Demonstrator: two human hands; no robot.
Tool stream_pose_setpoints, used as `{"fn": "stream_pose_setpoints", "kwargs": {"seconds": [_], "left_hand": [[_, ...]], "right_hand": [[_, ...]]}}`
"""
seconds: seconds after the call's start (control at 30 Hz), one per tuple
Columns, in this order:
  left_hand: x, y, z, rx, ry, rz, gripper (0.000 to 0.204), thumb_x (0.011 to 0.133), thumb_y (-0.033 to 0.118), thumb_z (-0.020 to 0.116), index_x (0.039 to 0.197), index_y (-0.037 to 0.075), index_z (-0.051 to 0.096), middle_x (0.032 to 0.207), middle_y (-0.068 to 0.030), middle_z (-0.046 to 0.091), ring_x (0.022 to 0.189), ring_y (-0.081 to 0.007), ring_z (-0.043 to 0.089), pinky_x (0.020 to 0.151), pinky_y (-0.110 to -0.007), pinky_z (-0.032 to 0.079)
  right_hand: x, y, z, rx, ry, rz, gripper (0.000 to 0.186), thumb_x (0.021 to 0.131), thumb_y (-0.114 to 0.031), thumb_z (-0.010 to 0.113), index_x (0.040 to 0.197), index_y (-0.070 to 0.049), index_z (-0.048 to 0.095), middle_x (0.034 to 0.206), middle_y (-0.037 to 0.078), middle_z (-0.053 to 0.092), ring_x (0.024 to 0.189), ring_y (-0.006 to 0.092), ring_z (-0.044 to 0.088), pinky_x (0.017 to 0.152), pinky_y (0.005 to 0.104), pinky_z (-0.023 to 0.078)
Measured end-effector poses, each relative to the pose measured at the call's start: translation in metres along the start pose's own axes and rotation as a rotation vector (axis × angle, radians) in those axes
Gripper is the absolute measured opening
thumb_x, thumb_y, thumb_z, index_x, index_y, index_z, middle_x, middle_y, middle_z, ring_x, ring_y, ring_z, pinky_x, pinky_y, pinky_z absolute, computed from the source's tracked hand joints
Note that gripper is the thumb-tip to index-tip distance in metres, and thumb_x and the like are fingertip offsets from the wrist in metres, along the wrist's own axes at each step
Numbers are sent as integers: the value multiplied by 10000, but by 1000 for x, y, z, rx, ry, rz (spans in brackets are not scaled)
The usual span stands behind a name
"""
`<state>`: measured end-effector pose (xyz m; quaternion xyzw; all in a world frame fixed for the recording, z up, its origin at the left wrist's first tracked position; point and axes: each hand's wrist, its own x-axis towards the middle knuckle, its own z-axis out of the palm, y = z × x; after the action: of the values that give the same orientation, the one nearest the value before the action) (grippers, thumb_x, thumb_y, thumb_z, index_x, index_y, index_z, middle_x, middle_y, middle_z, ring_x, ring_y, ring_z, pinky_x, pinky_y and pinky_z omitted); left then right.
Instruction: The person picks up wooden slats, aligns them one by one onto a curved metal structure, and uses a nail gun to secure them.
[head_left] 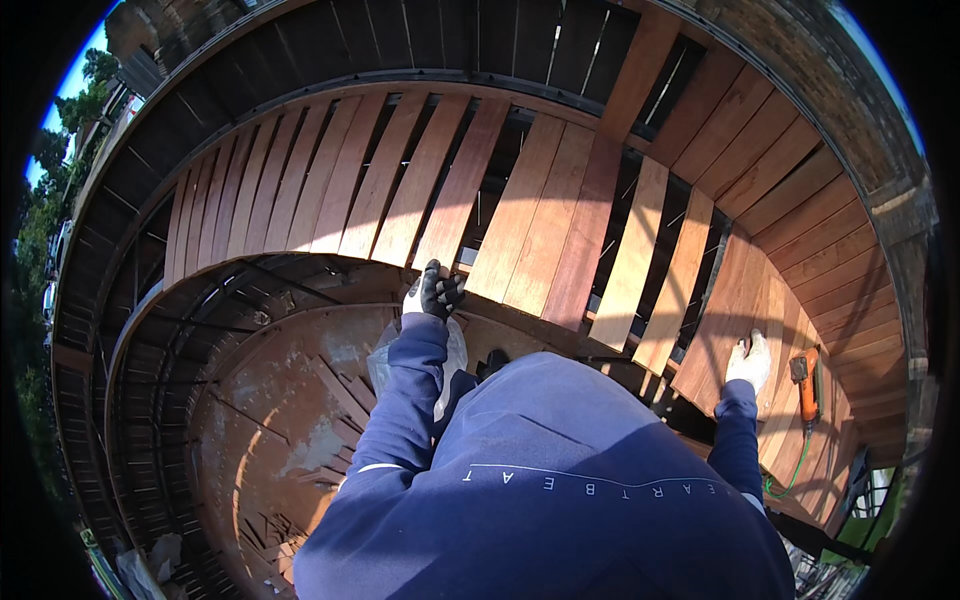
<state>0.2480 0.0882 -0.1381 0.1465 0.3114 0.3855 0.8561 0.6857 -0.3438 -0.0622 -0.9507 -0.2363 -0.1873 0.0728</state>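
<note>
My left hand (436,291), in a glove with black fingers and a white back, is at the inner edge of a curved row of reddish-brown wooden slats (463,190). Its fingers are apart, with nothing visible in them; contact with the nearest slat end is unclear. My right hand (748,362), gloved in white, lies open on a brown board (722,310) at the right. Just right of it, an orange-and-black power tool (804,385) with a green cord (795,470) rests on the boards. Two lighter slats (675,285) lie between my hands, with dark gaps beside them.
Tightly laid boards (815,215) curve along the right. Dark metal framing (290,50) rises behind the slats. Below left is a rusty round floor (300,375) with loose wood strips (345,390) and scraps. A clear plastic bag (452,365) hangs by my left forearm.
</note>
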Motion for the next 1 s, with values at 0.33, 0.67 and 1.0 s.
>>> {"fn": "stream_pose_setpoints", "kwargs": {"seconds": [0.33, 0.67, 1.0], "left_hand": [[3, 3, -28, 420, 61, 141, 196, 906, 154, 609, 1044, 27, 553, 949, -127, 646, 756, -269, 688, 677, -368, 609], [6, -15, -54, 549, -65, 282, 218, 891, 164, 662, 1042, 25, 586, 952, -115, 619, 744, -267, 670, 668, -390, 622], [-11, 5, -9, 366, 217, -15, 158, 897, 159, 628, 983, 48, 557, 932, -129, 611, 770, -293, 675, 669, -393, 603]], "right_hand": [[1, -8, -8, -8, -6, -13, 375, 848, -166, 643, 1194, -24, 633, 1190, 194, 633, 1135, 350, 572, 1013, 404, 424], [1, -4, -4, 0, -21, 10, 374, 855, -168, 639, 1202, -29, 629, 1192, 193, 631, 1132, 351, 575, 1013, 402, 427], [0, 8, 8, 61, 0, -20, 370, 863, -159, 632, 1204, -15, 625, 1200, 195, 628, 1153, 343, 565, 1027, 397, 416]]}}
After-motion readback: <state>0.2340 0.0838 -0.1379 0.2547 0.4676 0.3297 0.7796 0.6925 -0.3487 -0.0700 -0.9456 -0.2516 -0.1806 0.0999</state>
